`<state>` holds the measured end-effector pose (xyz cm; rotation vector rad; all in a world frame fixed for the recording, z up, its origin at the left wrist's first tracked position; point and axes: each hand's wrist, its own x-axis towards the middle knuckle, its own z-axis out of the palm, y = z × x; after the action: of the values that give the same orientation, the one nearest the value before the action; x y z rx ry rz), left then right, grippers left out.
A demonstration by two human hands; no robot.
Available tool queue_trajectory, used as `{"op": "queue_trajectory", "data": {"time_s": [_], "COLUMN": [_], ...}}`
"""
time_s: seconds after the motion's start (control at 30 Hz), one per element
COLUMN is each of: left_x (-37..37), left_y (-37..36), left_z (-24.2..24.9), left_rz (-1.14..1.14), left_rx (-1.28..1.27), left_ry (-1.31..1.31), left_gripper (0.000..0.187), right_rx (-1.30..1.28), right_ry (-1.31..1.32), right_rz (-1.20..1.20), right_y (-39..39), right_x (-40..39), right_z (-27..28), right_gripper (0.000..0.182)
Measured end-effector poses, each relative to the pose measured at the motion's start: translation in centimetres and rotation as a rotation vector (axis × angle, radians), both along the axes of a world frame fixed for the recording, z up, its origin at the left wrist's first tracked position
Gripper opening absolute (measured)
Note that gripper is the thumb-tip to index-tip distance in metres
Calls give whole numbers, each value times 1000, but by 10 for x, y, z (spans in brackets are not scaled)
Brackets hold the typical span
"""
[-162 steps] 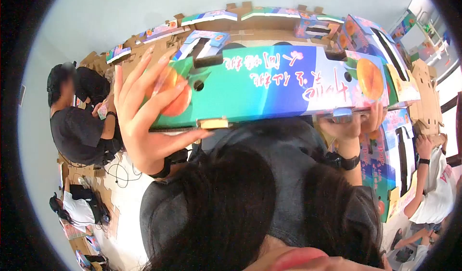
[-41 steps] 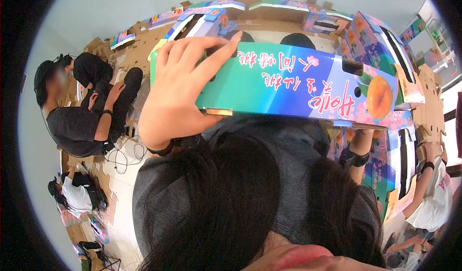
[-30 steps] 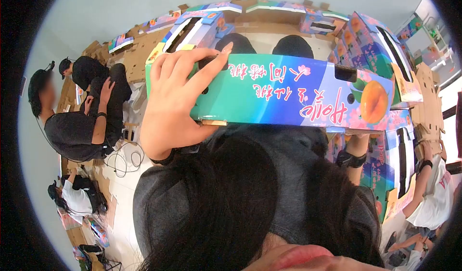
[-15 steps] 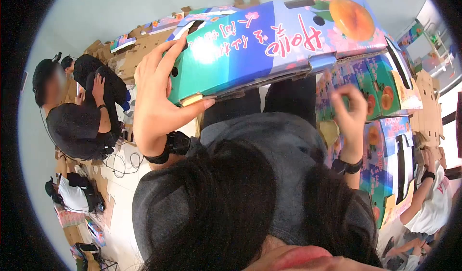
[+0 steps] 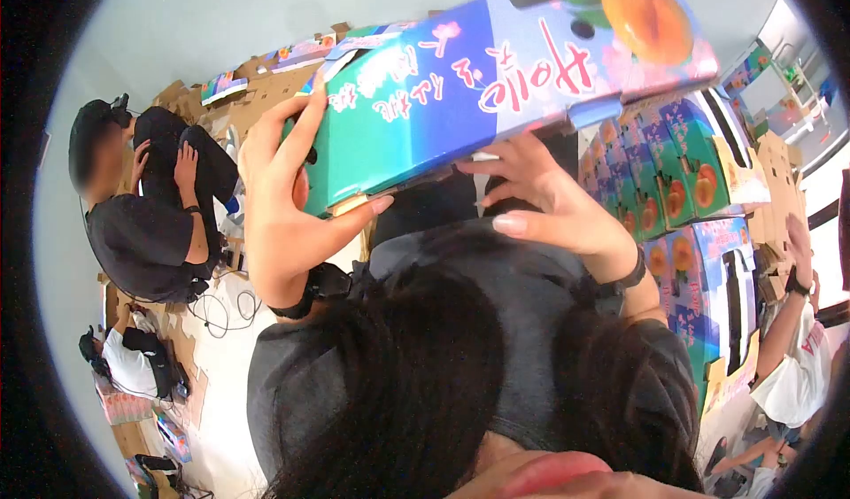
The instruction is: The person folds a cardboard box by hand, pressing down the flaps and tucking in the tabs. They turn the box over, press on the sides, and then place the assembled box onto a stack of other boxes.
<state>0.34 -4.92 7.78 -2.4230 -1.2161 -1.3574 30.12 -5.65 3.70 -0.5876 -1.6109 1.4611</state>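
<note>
A printed cardboard carton (image 5: 452,100), green, blue and lilac with a peach picture and pink lettering, is held up in front of me, its right end raised. My left hand (image 5: 283,185) grips the left end, thumb along the lower edge and fingers over the top face. Below the carton's near edge, my right hand (image 5: 558,202) has its fingers spread, fingertips close to the underside. The carton's far side and bottom are hidden.
Stacks of similar cartons (image 5: 699,167) stand at the right, with flattened brown cardboard (image 5: 779,180) beyond. One person in black (image 5: 146,224) sits at the left; another in white (image 5: 797,375) is at the far right. Cables (image 5: 221,309) lie on the floor.
My right hand has moved left from beside the stacked cartons to below the held carton, its fingers spreading. The carton's right end has risen, while my left hand keeps its hold.
</note>
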Motion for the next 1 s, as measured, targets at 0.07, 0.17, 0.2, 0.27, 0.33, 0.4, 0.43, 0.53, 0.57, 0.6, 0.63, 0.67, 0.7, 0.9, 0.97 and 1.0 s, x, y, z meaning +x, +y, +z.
{"op": "queue_trajectory", "data": {"time_s": [0.07,0.17,0.2,0.27,0.33,0.4,0.43,0.53,0.57,0.6,0.63,0.67,0.7,0.9,0.97,1.0], "left_x": [7,22,32,51,78,101,110,127,131,130,130,129,128,113,106,102], "left_y": [-1,4,6,16,38,56,66,80,79,79,79,78,79,104,118,114], "left_z": [-1,-10,-11,-25,-58,-90,-105,-124,-131,-135,-136,-136,-135,-167,-188,-183], "left_rz": [19,79,92,153,129,90,75,-50,-79,-81,-104,-128,-152,-210,-309,-350], "left_rx": [52,206,261,357,459,427,398,251,189,125,82,42,3,-135,-279,-367], "left_ry": [-88,-129,-122,-102,-152,-217,-264,-244,-230,-198,-188,-176,-161,-126,-148,-258], "left_gripper": [99,105,107,111,115,118,120,123,124,124,125,125,125,103,82,75], "right_rx": [69,161,139,94,90,231,305,330,322,342,387,433,480,723,1085,1040], "right_ry": [76,205,310,482,520,439,395,237,159,10,-91,-189,-286,-390,-339,-403], "right_rz": [-50,-137,-180,-286,-438,-527,-567,-608,-614,-652,-677,-702,-726,-615,-815,-967], "right_y": [4,9,9,6,4,13,20,32,32,35,37,39,42,94,91,85], "right_x": [-10,-21,-28,-42,-49,-46,-45,-29,-21,-14,-9,-5,-1,24,12,13], "right_z": [11,39,44,53,52,38,31,26,23,18,16,14,10,-31,3,-12], "right_gripper": [113,103,97,85,64,61,60,43,40,37,36,34,33,83,105,109]}}
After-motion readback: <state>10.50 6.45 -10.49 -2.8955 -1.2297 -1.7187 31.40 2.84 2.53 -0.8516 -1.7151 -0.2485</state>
